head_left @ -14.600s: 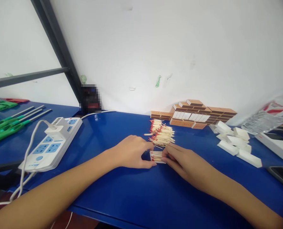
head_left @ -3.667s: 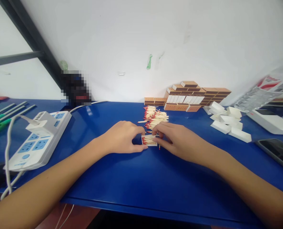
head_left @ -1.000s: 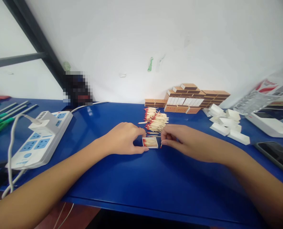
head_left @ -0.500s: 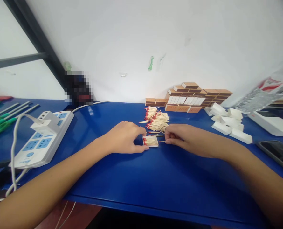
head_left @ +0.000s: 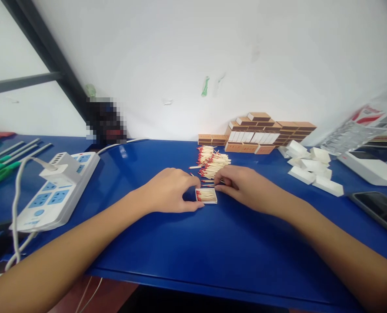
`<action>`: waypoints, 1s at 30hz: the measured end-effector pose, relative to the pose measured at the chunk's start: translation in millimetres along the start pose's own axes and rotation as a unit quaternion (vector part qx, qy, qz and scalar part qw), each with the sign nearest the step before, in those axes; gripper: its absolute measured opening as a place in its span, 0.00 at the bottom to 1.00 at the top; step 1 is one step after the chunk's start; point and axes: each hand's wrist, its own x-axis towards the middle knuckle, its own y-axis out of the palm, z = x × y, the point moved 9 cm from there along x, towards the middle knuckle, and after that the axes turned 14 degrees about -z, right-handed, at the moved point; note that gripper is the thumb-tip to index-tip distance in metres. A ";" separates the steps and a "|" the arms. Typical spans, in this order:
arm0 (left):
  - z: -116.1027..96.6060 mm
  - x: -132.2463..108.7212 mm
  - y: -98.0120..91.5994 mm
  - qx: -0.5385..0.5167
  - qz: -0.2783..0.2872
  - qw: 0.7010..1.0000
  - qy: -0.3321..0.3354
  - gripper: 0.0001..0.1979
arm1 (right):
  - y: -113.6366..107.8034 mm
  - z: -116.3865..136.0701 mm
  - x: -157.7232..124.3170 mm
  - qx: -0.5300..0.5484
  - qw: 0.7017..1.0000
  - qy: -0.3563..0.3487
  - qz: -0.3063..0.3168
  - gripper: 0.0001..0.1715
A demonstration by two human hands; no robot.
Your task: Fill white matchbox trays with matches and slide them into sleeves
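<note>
A small white matchbox tray point(head_left: 207, 202) lies on the blue table with red-headed matches point(head_left: 205, 195) in it. My left hand point(head_left: 170, 191) grips the tray's left end between thumb and fingers. At the tray's upper right corner, the fingers of my right hand point(head_left: 235, 184) are pinched together on a match, which I can barely make out against the tray. Just behind the tray lie a few loose matches point(head_left: 208, 181). Beyond them is a big heap of matches point(head_left: 215, 165), close to my right knuckles.
Brown matchboxes point(head_left: 255, 134) are stacked against the wall. Right of them lie several white empty trays point(head_left: 306, 165), a plastic-wrapped pack point(head_left: 359, 126), a white box point(head_left: 372, 169) and a phone point(head_left: 376, 208). A power strip point(head_left: 56, 195) and green-handled tools point(head_left: 4, 167) are at left.
My right hand has moved left with the match, from beside the tray to its upper right corner. My left hand stays on the tray.
</note>
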 end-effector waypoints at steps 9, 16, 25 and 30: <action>-0.5 0.3 -0.6 0.000 0.001 1.000 -0.006 0.16 | 1.6 -10.5 -4.1 -0.062 0.997 0.033 0.045 0.09; 0.0 0.0 0.4 0.003 0.001 1.000 -0.003 0.16 | -5.8 18.0 -6.6 0.003 1.000 0.005 0.011 0.09; -2.5 -0.1 0.5 0.009 0.004 1.000 0.002 0.15 | -0.1 11.1 0.1 0.002 0.998 -0.015 -0.061 0.08; -4.5 -0.2 -1.0 0.011 0.003 1.000 0.004 0.15 | 12.4 0.8 2.2 0.010 1.000 0.019 -0.015 0.07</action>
